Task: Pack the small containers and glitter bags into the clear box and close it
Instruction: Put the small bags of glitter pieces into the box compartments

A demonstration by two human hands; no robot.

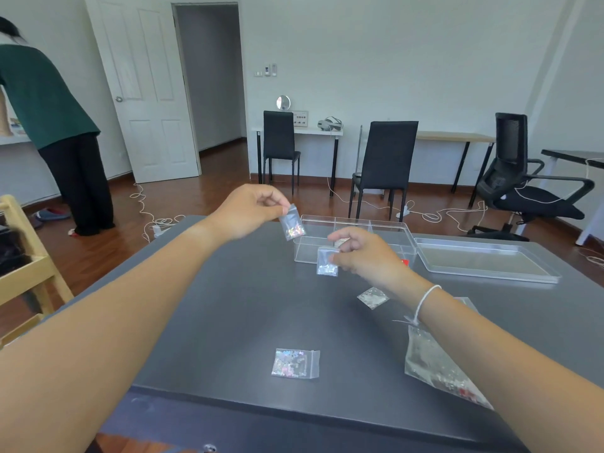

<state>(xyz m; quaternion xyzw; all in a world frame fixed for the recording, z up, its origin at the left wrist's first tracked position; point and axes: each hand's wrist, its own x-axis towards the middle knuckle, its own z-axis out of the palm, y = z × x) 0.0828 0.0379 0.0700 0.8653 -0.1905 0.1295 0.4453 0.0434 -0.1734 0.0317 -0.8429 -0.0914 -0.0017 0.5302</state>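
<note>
Head view, and both hands are up over the grey table (228, 322)! Left hand (248, 209) pinches a glitter bag (292, 222) by its top edge, fingers curled; right hand (362, 251) pinches a second bag (327, 261) the same way, just in front of the clear box (385, 228), which sits open with its lid (487, 259) beside it. These look feather-light, floppy and slick, so I'd say the sealed top strip is the grip. Count: two bags held, two small ones flat on the table (295, 362) (373, 297), one larger bag (438, 367) under the right forearm. Five bags, one box, one lid. Containers: can't make any out clearly.
</note>
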